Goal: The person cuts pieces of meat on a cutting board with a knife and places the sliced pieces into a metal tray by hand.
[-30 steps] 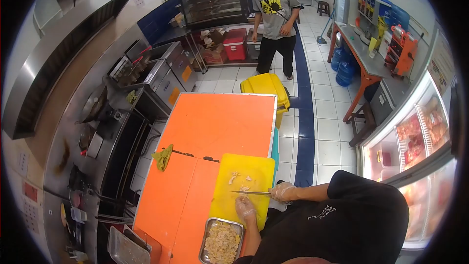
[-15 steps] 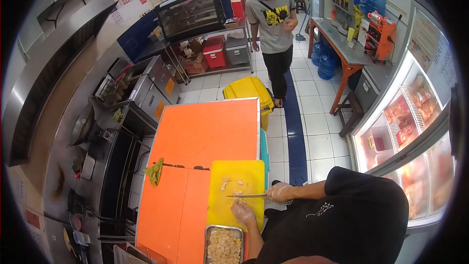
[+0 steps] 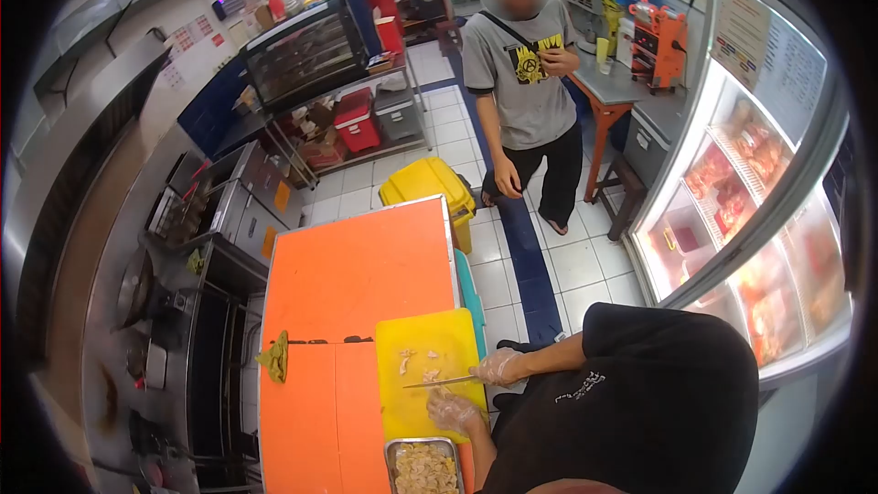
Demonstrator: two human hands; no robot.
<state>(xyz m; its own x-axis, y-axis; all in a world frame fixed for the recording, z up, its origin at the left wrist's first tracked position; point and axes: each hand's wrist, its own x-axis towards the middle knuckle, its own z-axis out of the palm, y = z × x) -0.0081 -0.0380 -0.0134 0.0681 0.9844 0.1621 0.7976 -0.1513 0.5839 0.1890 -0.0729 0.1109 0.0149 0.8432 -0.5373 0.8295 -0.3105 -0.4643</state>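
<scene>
My right hand (image 3: 498,369), in a clear plastic glove, is closed round the handle of a knife (image 3: 430,384). The blade reaches left over a yellow cutting board (image 3: 402,412). Just below the blade is my left hand (image 3: 453,410), also gloved, its fingers closed on a small piece of pale meat, mostly hidden by them. Small pale meat scraps (image 3: 404,362) lie further up the board. A metal tray (image 3: 391,471) of cut pale meat pieces stands against the board's near end, close to my left wrist.
The board rests on an orange table (image 3: 357,265) with a green cloth (image 3: 274,357) at its left edge. A yellow bin (image 3: 425,181) stands beyond. Another person (image 3: 526,82) stands on the tiled floor. A lit glass-door fridge (image 3: 732,220) is at right, a steel cooking counter (image 3: 110,311) at left.
The other person has come closer, now standing past the table's far end. The view has shifted. My right hand and the knife have moved slightly left across the board.
</scene>
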